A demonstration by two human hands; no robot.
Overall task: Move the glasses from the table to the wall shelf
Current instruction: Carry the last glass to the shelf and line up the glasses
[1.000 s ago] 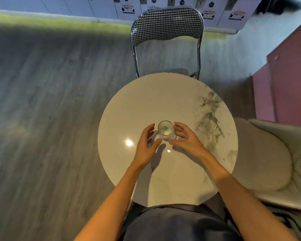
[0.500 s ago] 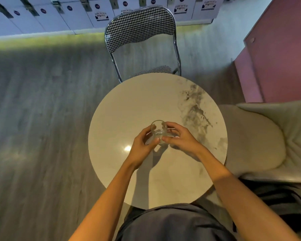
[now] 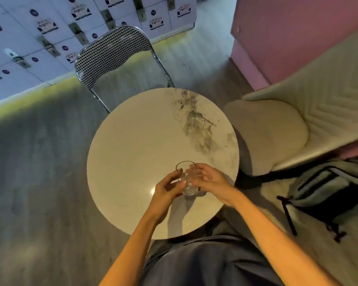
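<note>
A clear drinking glass (image 3: 186,178) is at the near right part of the round marble table (image 3: 132,153). My left hand (image 3: 168,187) wraps its left side with thumb and fingers. My right hand (image 3: 210,179) grips its right side. Both hands are closed around the glass, which tilts slightly away from me. Whether its base still touches the tabletop I cannot tell. No wall shelf is in view.
A houndstooth folding chair (image 3: 114,56) stands at the table's far side. A cream padded chair (image 3: 277,129) is to the right, with a grey backpack (image 3: 327,188) on the floor beside it. A pink wall (image 3: 287,34) rises at the right; white lockers (image 3: 50,32) line the far wall.
Both hands went from open beside the glass to closed around it. The glass has come nearer to me and the view has swung to the right.
</note>
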